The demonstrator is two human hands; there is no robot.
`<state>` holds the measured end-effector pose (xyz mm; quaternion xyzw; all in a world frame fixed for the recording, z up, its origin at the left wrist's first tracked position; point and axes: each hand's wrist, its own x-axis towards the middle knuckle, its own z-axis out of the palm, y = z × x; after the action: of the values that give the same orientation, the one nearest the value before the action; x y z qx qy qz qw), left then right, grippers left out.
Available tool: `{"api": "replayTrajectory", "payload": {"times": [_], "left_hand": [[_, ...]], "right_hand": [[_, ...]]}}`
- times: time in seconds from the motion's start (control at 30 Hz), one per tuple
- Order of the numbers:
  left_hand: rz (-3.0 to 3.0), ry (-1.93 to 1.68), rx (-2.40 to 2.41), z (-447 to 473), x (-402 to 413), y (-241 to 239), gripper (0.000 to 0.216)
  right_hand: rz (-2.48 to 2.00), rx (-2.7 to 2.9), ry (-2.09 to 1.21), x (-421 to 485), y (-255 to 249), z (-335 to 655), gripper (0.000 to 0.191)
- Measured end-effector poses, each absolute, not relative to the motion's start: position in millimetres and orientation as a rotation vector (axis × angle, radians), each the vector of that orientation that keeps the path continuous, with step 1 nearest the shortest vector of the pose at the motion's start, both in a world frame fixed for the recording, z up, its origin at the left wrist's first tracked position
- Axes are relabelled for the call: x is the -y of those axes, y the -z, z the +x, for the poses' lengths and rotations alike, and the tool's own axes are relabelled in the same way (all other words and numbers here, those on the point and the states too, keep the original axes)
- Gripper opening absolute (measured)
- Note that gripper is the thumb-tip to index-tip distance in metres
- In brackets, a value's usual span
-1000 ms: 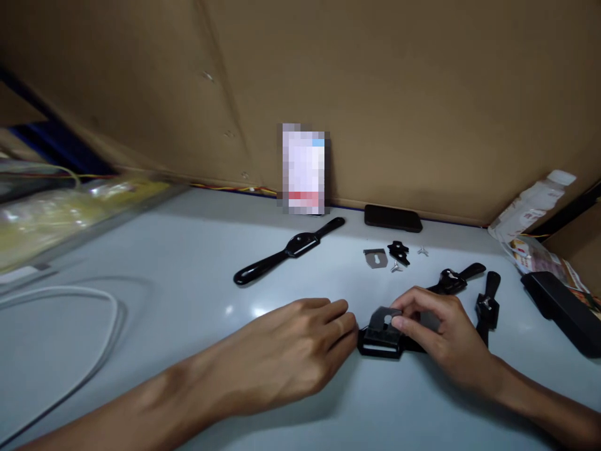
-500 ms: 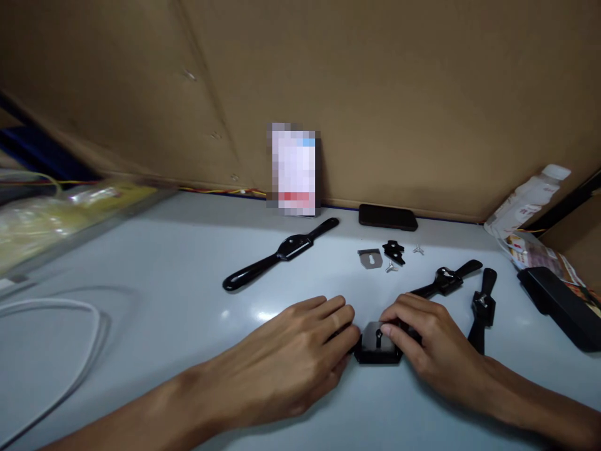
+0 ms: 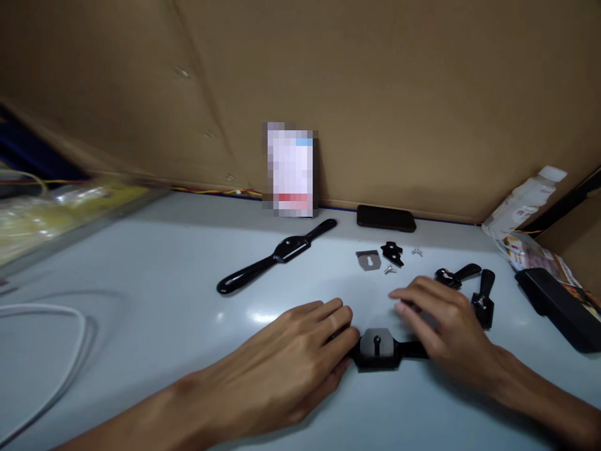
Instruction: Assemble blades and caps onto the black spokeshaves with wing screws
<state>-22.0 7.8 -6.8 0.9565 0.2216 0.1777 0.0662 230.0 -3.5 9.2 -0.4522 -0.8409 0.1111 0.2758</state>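
Observation:
My left hand is closed around the left handle of a black spokeshave lying on the table. A grey metal blade rests on the middle of that spokeshave, with a screw standing up through its slot. My right hand hovers just above the right handle, thumb and forefinger apart, holding nothing I can see. Farther back lie a loose slotted blade, black cap pieces and two thumbscrews, one nearer and one farther right.
Another black spokeshave body lies behind my left hand. Two more spokeshaves are at right, partly behind my right hand. A phone, a black case, a bottle and a white cable lie around. A cardboard wall stands behind.
My right hand has let go of the blade and lifted away up and to the right, uncovering the blade and the right handle. My left hand keeps its hold.

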Motion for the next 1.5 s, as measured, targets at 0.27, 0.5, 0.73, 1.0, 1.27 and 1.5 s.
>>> {"api": "replayTrajectory", "payload": {"times": [0.27,0.5,0.73,1.0,1.27,1.5], "left_hand": [[2.871,-0.504,-0.665,-22.0,-7.8,4.5,0.011],[2.873,-0.474,-0.676,-21.2,-8.3,3.0,0.01],[2.906,-0.473,-0.663,-21.9,-8.2,3.3,0.011],[2.927,-0.473,-0.653,-23.0,-7.4,1.7,0.011],[2.927,-0.484,-0.635,-22.6,-8.3,1.7,0.011],[2.928,-0.48,-0.645,-22.0,-8.3,1.8,0.011]], "right_hand": [[-1.353,2.355,0.069,-36.2,-6.3,258.5,0.032],[-1.42,2.397,0.179,-37.1,-2.6,239.8,0.029],[-1.44,2.435,0.156,-47.3,5.3,243.0,0.039],[-1.471,2.446,0.109,-43.7,-2.1,248.1,0.027],[-1.613,2.327,-0.039,-42.7,-4.2,260.3,0.019],[-1.611,2.328,-0.177,-43.0,-7.6,260.8,0.017]]}}
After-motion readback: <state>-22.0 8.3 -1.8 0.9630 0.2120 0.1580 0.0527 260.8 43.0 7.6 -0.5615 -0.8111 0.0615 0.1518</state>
